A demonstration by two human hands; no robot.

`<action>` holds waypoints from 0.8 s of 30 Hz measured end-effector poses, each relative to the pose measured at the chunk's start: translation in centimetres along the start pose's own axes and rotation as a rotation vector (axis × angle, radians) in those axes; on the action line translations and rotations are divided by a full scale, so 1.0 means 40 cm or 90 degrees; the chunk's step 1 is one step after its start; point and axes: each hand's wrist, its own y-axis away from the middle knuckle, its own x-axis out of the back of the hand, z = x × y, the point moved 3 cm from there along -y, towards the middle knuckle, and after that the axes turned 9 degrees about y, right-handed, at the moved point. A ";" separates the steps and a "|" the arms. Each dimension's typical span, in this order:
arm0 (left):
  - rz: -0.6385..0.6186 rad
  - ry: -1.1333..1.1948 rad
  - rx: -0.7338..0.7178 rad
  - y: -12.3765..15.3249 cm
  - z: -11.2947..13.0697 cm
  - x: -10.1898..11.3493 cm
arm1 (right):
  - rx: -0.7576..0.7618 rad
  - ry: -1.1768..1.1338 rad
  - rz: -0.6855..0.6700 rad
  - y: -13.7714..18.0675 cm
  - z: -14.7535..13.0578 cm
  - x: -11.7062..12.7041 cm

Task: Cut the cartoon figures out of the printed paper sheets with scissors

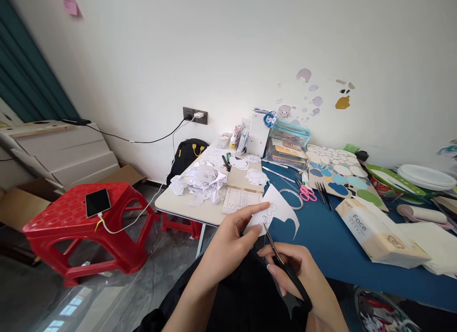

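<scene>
Between thumb and fingers, my left hand (233, 239) grips a white sheet of paper (277, 199) with small line drawings on it. A curved piece is cut out of the sheet's right side, leaving a pointed strip. My right hand (298, 270) is wrapped round black-handled scissors (293, 277), whose blades point up and left to the paper's lower edge near my left thumb. Whether the blades are fully closed is hard to see. Behind the paper lie a printed grid sheet (240, 200) and cut-out drawings (256, 177) on a brown board.
Paper scraps (203, 180) are heaped at the table's left. Pink scissors (307, 193), a tape roll (291, 199), tweezers (324, 195) and a tissue pack (378, 234) lie on the blue mat (321, 246). A red stool (89, 222) bears a charging phone (97, 202); its cable hangs leftward of the table.
</scene>
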 end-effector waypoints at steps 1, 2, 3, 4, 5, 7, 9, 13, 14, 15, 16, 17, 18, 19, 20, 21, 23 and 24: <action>0.001 0.000 -0.002 0.000 0.001 0.000 | -0.002 0.003 -0.006 0.000 0.001 -0.001; 0.002 0.000 -0.002 0.001 0.002 0.000 | -0.002 0.008 -0.015 0.000 0.001 -0.001; 0.002 -0.001 -0.001 0.001 0.003 0.000 | -0.003 0.013 -0.020 0.000 0.000 -0.001; 0.002 -0.002 -0.001 0.002 0.005 -0.001 | -0.007 0.020 -0.023 0.000 0.000 -0.001; 0.002 -0.003 0.001 0.002 0.006 -0.001 | -0.016 0.029 -0.020 0.000 -0.002 0.000; 0.002 -0.006 0.003 0.003 0.008 -0.002 | -0.034 0.049 -0.011 -0.001 -0.007 0.002; 0.001 -0.007 0.004 0.003 0.008 -0.002 | -0.047 0.059 -0.008 -0.001 -0.014 0.001; -0.001 0.002 0.004 0.002 0.005 0.000 | -0.060 0.072 -0.013 0.000 -0.023 -0.001; -0.001 0.004 0.005 0.002 0.005 0.000 | -0.063 0.071 -0.013 0.000 -0.023 -0.001; -0.001 0.004 0.006 0.002 0.005 0.000 | -0.064 0.065 -0.015 0.000 -0.023 -0.002; -0.002 0.003 0.006 0.002 0.005 -0.001 | -0.064 0.057 -0.018 0.000 -0.023 -0.003; -0.004 0.001 0.008 0.002 0.006 -0.002 | -0.062 0.050 -0.018 0.000 -0.022 -0.004; -0.006 -0.002 0.010 0.003 0.006 -0.003 | -0.057 0.043 -0.018 0.000 -0.022 -0.005; -0.008 -0.007 0.013 0.004 0.007 -0.005 | -0.048 0.039 -0.016 0.000 -0.022 -0.005; -0.008 -0.012 0.016 0.005 0.008 -0.006 | -0.037 0.037 -0.013 0.000 -0.022 -0.006; -0.007 -0.018 0.020 0.007 0.008 -0.007 | -0.026 0.036 -0.010 0.000 -0.022 -0.006; -0.005 -0.031 0.029 0.009 0.006 -0.009 | -0.010 0.039 -0.006 -0.001 -0.023 -0.005; -0.004 -0.037 0.033 0.010 0.005 -0.009 | -0.006 0.044 -0.005 -0.002 -0.024 -0.005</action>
